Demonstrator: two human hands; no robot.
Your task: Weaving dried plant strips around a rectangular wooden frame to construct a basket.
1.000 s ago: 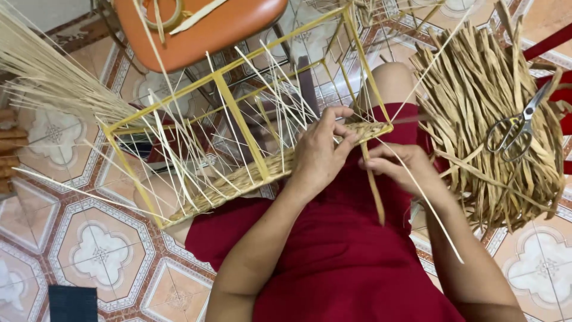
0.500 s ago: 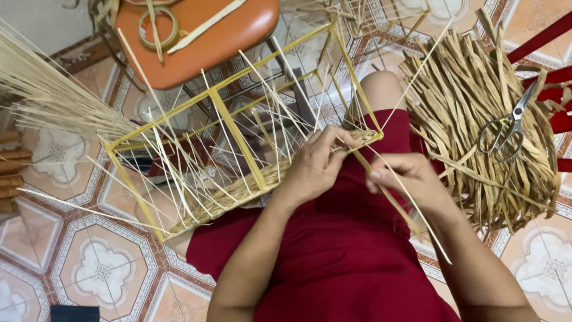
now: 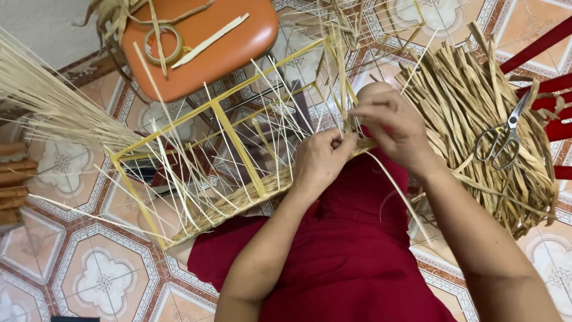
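Note:
A yellow box-shaped frame lies across my lap, with thin pale reeds sticking up from a woven band along its near edge. My left hand pinches the woven band at the frame's right corner. My right hand is raised just above that corner, fingers closed on a flat straw strand that trails down over my red-clad lap.
A pile of flat dried straw strips lies at the right with scissors on top. An orange stool with a tape roll stands behind the frame. A bundle of thin reeds fans at the left. Patterned tile floor.
My right hand has lifted from below the frame's corner to above it, pulling the strand upward. My left hand has stayed pinched on the woven edge.

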